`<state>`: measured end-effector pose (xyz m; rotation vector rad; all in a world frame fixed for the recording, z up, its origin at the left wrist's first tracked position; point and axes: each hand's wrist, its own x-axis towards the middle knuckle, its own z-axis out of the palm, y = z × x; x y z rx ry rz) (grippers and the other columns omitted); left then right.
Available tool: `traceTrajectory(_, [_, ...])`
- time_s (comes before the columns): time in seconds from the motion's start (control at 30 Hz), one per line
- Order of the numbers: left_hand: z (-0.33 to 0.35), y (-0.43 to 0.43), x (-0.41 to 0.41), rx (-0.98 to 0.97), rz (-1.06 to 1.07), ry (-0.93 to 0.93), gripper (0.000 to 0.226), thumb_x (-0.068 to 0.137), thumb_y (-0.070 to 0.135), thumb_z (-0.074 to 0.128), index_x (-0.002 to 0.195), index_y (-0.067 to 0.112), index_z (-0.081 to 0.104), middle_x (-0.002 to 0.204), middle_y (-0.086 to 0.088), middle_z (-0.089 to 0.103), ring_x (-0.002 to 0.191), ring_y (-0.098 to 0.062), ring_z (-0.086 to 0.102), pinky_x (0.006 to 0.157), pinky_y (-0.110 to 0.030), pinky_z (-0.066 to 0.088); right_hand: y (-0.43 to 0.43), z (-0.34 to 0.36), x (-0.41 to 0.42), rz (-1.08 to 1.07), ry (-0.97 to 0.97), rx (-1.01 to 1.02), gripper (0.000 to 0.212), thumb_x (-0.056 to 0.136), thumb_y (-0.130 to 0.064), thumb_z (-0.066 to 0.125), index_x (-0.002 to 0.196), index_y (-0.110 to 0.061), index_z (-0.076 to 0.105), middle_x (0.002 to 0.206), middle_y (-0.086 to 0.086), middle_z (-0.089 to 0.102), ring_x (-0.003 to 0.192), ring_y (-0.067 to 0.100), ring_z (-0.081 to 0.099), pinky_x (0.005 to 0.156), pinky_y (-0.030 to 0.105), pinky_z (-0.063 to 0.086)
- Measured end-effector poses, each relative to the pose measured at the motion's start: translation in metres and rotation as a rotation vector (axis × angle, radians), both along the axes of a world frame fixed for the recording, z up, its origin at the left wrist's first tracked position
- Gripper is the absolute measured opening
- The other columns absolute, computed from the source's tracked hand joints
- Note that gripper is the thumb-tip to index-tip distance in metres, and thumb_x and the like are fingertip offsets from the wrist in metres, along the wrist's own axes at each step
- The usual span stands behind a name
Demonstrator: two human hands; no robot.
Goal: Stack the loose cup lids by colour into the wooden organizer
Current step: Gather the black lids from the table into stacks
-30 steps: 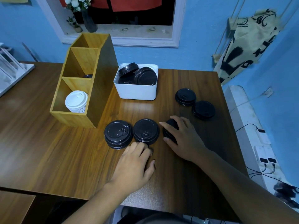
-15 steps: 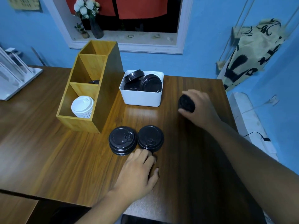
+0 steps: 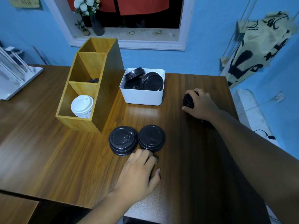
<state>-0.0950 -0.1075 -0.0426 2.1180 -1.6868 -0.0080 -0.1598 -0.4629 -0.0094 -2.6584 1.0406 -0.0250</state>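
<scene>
The wooden organizer [image 3: 106,101] stands at the table's back left. Its front compartment holds a stack of white lids [image 3: 82,106], and a black lid [image 3: 93,80] shows in the middle one. Two stacks of black lids lie side by side near the table's middle, one on the left [image 3: 123,140] and one on the right [image 3: 151,137]. My left hand [image 3: 137,173] rests flat just in front of them, fingertips touching their edges. My right hand [image 3: 199,105] grips a stack of black lids [image 3: 188,101] at the right of the table.
A white bin [image 3: 142,97] with several black lids inside stands behind the two stacks, right of the organizer. A white rack [image 3: 14,78] sits at the far left. The table's right edge [image 3: 233,101] is close to my right hand. A patterned bag hangs on the right wall.
My right hand picked up the black lids in front of it, carried them back and right onto another stack, and now grips that stack. My left hand stayed put.
</scene>
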Motion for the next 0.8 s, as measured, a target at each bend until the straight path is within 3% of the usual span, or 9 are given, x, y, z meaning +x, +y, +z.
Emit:
traceTrajectory(0.17, [-0.001,0.0,-0.001,-0.002,0.0,-0.017,0.02,0.092,0.035,0.065,0.102,0.018,0.064,0.103,0.004,0.052,0.093,-0.018,0.05,0.077,-0.035,0.049,-0.002,0.006,-0.006,0.038,-0.055,0.091,0.062,0.091,-0.048,0.068,0.144,-0.035,0.039,0.154,0.004,0.031,0.139,0.036,0.03,0.106,0.054,0.039])
traceTrajectory(0.37, [0.002,0.0,-0.001,0.007,-0.002,-0.037,0.017,0.092,0.036,0.063,0.098,0.019,0.063,0.103,0.006,0.051,0.092,-0.016,0.046,0.077,-0.031,0.045,0.001,0.032,-0.045,-0.059,-0.415,0.046,0.063,0.086,-0.044,0.073,0.142,-0.036,0.044,0.147,-0.001,0.041,0.134,0.028,0.039,0.104,0.046,0.041])
traceTrajectory(0.67, [0.0,-0.001,-0.001,0.013,-0.02,-0.048,0.016,0.092,0.034,0.062,0.096,0.019,0.062,0.105,0.006,0.052,0.094,-0.016,0.047,0.079,-0.031,0.043,0.022,-0.002,-0.09,-0.14,-0.12,-0.119,0.07,0.083,-0.054,0.072,0.143,-0.033,0.043,0.146,0.004,0.041,0.131,0.031,0.043,0.098,0.051,0.051])
traceTrajectory(0.8, [0.0,0.0,-0.001,0.02,-0.019,-0.044,0.017,0.093,0.035,0.06,0.097,0.019,0.063,0.105,0.006,0.053,0.094,-0.016,0.048,0.079,-0.031,0.045,0.029,-0.005,-0.096,-0.176,-0.265,-0.128,0.066,0.083,-0.049,0.075,0.139,-0.03,0.047,0.145,0.004,0.043,0.13,0.03,0.043,0.1,0.049,0.049])
